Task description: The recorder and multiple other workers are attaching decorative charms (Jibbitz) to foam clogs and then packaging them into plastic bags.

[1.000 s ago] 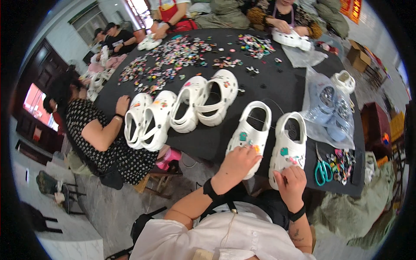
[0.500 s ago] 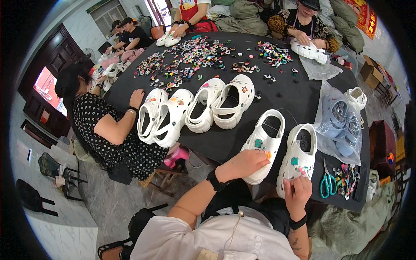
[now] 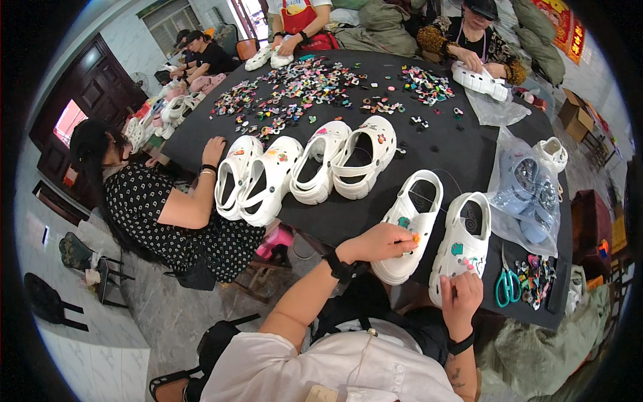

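Note:
Two white clogs stand near me, toes toward me. My left hand [image 3: 383,242] is over the toe of the left clog [image 3: 400,263], thumb and fingers pinched at an orange charm [image 3: 416,238]. A green charm [image 3: 404,222] sits higher on that clog. My right hand [image 3: 462,293] lies at the toe of the right clog [image 3: 442,266], fingers curled in; what they may hold is hidden. That clog bears a green charm [image 3: 457,249] and a pink one [image 3: 470,263].
Two more pairs of white clogs [image 3: 268,184] stand left of mine. Loose charms [image 3: 301,87] cover the far part of the black table [image 3: 455,151]. Teal scissors [image 3: 507,287], a charm pile [image 3: 537,281] and bagged blue clogs [image 3: 526,181] are at right. Several people work around; one [image 3: 151,208] sits at left.
The left clog's toe has shifted slightly left, and my left hand has moved a little with it. My right hand stays put. The person at left has leaned farther left.

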`<action>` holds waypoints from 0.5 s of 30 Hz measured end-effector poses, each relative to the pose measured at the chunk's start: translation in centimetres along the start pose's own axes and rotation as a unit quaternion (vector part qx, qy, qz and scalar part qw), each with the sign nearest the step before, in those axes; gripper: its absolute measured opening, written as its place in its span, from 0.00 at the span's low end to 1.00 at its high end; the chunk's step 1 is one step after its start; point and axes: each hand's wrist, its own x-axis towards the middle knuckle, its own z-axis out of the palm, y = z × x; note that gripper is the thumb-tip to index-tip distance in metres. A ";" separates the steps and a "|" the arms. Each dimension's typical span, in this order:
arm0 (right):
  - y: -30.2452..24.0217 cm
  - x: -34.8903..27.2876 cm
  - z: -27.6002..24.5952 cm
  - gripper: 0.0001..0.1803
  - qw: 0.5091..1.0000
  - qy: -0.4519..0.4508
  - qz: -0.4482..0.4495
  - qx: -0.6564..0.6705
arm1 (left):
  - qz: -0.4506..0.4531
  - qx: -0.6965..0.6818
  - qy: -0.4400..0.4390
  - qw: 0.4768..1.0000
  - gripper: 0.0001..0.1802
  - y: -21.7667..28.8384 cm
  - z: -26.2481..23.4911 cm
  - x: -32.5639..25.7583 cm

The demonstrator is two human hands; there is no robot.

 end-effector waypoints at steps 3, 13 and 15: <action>-0.1 0.1 0.0 0.17 1.000 -0.001 0.000 0.002 | -0.016 -0.039 -0.026 0.999 0.19 -0.5 -0.4 0.1; -0.5 0.6 -0.3 0.17 1.000 -0.009 -0.001 -0.014 | -0.020 -0.118 -0.023 0.993 0.19 -0.7 -0.3 0.1; -1.4 1.0 -0.7 0.17 1.000 -0.025 0.015 0.008 | 0.015 -0.035 -0.006 0.999 0.18 -0.3 -0.2 0.1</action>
